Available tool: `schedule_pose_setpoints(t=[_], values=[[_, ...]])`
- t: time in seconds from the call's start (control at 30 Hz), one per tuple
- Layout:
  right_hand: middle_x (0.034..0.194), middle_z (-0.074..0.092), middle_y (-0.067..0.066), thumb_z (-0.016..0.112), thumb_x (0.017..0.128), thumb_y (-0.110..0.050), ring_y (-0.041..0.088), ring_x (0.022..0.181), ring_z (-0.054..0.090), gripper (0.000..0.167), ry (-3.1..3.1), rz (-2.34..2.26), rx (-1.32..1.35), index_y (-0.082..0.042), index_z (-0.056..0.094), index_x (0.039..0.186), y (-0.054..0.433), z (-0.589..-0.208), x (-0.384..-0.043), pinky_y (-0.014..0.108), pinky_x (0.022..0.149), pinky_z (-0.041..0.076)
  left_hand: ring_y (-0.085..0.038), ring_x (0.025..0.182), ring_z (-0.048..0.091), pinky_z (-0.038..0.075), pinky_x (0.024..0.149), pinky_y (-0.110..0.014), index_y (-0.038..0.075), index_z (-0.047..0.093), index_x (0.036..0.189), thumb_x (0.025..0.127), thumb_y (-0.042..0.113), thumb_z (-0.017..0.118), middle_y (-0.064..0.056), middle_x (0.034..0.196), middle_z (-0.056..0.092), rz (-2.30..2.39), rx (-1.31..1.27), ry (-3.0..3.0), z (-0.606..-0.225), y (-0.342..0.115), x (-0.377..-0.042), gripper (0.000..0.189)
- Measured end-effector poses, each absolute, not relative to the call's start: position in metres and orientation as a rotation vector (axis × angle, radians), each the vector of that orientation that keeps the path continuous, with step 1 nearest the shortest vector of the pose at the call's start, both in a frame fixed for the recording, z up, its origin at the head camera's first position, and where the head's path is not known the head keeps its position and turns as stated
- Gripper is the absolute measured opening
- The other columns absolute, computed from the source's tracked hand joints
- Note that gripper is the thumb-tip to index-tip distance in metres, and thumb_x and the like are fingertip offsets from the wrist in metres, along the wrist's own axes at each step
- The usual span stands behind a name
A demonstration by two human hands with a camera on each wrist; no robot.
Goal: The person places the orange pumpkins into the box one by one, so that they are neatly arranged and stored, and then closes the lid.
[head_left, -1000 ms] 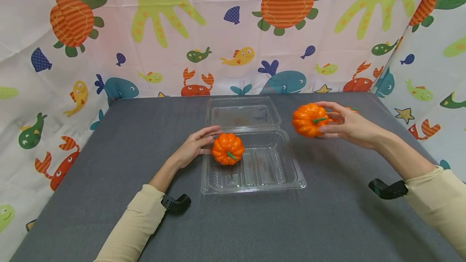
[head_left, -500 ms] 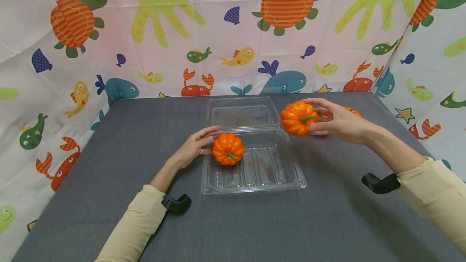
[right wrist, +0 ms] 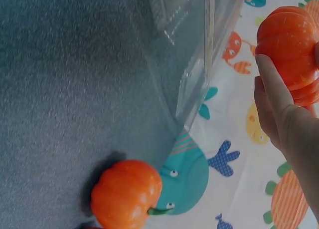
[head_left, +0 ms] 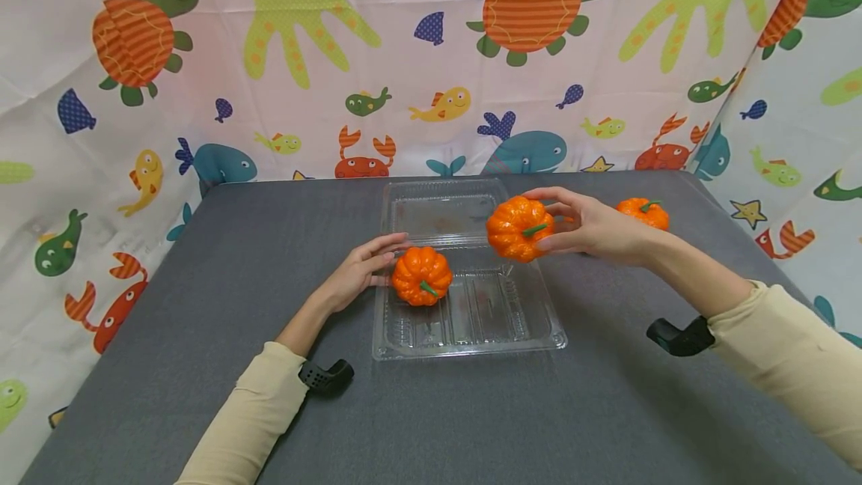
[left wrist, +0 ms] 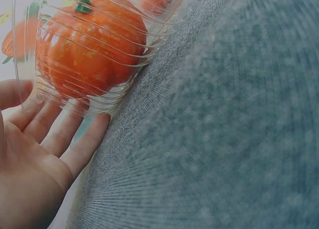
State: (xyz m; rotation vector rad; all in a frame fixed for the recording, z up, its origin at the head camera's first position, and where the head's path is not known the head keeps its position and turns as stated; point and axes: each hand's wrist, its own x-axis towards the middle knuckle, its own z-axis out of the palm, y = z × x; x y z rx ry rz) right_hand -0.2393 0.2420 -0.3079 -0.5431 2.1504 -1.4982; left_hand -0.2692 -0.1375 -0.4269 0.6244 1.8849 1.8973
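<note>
My right hand holds an orange toy pumpkin with a green stem, raised near the clear plastic box's right rear. In the right wrist view, fingers lie along this pumpkin. A bit of orange shows between the fingers in the head view; I cannot tell what it belongs to. Another pumpkin sits at the left of the clear plastic box, whose lid lies back, away from me. My left hand rests at the box's left side, its extended fingertips touching the wall in the left wrist view.
A further pumpkin lies on the grey tabletop at the far right, behind the right hand. At the right wrist view's bottom stands a pumpkin on the cloth. A curtain with printed sea animals closes off the back and sides.
My right hand has carried its pumpkin leftward, from beside the box to over its right rear area. More of the pumpkin behind the hand now shows. The left hand has stayed put.
</note>
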Motion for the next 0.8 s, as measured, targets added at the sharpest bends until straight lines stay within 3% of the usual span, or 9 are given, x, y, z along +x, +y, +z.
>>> schedule_pose_setpoints(t=[0.3,0.8], values=[[0.140,0.035,0.017,0.070,0.086,-0.007,0.036,0.122,0.046,0.069,2.121,-1.499,-0.540,-0.015,0.033,0.145,0.222,-0.315,-0.232,0.052,0.092,0.044,-0.028,0.123,0.046,0.050,0.082,-0.035,-0.002,0.032,0.146,0.102,0.014,0.041,-0.020,0.145,0.039,1.899,0.612,1.888,-0.427,-0.137,-0.269,0.047],[0.141,0.037,0.015,0.071,0.085,-0.006,0.038,0.125,0.043,0.071,2.022,-1.521,-0.653,-0.014,0.034,0.145,0.196,-0.325,-0.220,0.050,0.092,0.045,-0.031,0.126,0.043,0.050,0.084,-0.037,0.000,0.032,0.147,0.103,0.015,0.041,-0.019,0.145,0.038,1.898,0.618,1.884,-0.427,-0.138,-0.269,0.047]])
